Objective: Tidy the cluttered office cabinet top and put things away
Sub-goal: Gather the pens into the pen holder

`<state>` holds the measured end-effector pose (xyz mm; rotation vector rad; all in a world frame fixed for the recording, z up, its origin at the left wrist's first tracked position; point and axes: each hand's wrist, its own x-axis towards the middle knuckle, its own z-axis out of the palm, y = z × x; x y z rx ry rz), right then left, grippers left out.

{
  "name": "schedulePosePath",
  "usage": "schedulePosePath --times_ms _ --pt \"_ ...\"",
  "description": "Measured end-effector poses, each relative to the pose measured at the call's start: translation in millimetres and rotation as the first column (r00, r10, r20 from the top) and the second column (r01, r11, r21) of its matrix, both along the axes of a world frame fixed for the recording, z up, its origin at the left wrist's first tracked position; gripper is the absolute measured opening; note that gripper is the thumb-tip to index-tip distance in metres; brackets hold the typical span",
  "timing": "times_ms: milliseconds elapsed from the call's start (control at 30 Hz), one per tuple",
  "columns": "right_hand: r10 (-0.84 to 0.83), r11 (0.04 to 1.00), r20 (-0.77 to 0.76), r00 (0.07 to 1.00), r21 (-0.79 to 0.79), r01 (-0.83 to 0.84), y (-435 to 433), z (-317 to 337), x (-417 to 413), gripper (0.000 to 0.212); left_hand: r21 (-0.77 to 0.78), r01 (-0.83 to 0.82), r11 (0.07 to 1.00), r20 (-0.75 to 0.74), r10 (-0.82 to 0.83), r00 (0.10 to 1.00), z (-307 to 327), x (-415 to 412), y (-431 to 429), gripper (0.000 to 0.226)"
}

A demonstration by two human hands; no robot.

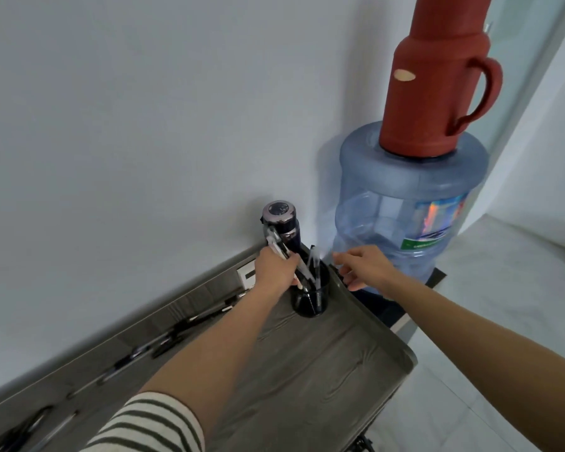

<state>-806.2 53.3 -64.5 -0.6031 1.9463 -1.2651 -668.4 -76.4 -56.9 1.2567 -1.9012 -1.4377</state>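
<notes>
A black pen holder (309, 300) stands near the far right corner of the grey wood-grain cabinet top (307, 363), with a few pens (313, 262) sticking out of it. My left hand (276, 267) is closed around a bundle of pens (276, 241) whose lower ends reach into the holder. My right hand (362, 267) hovers at the cabinet's right edge beside the holder, fingers spread and holding nothing. More pens (163, 337) lie scattered along the back of the top near the wall.
A dark flask with a metal lid (279, 220) stands in the back corner behind the holder. A small white device (247, 275) lies by the wall. To the right, a blue water jug (408, 203) carries a red thermos (434, 83). Pale floor lies beyond.
</notes>
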Motion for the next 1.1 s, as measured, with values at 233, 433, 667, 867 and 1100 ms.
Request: schedulePosePath --times_ms 233,433,667,867,1100 --pt "0.075 0.993 -0.009 0.997 0.089 -0.074 9 -18 -5 0.017 -0.100 0.137 0.985 0.172 -0.119 0.978 -8 -10 2 0.014" --pt "-0.095 0.995 -0.327 0.940 -0.062 0.079 2 -13 4 0.016 -0.122 0.102 0.987 0.113 -0.089 0.990 6 10 -9 0.023" --pt "0.005 0.981 -0.533 0.846 -0.160 -0.107 -38 20 56 0.009 -0.189 -0.097 0.977 0.145 0.126 0.981 16 90 -52 0.021" --pt "0.365 0.916 -0.570 0.736 0.076 -0.395 -86 -1 130 0.019 -0.238 -0.178 0.955 0.278 0.242 0.930 5 209 -80 0.012" --pt "0.625 0.757 -0.591 0.510 0.300 -0.580 -130 -30 228 0.027 -0.277 -0.246 0.929 0.488 0.356 0.797 -28 376 -100 0.006"
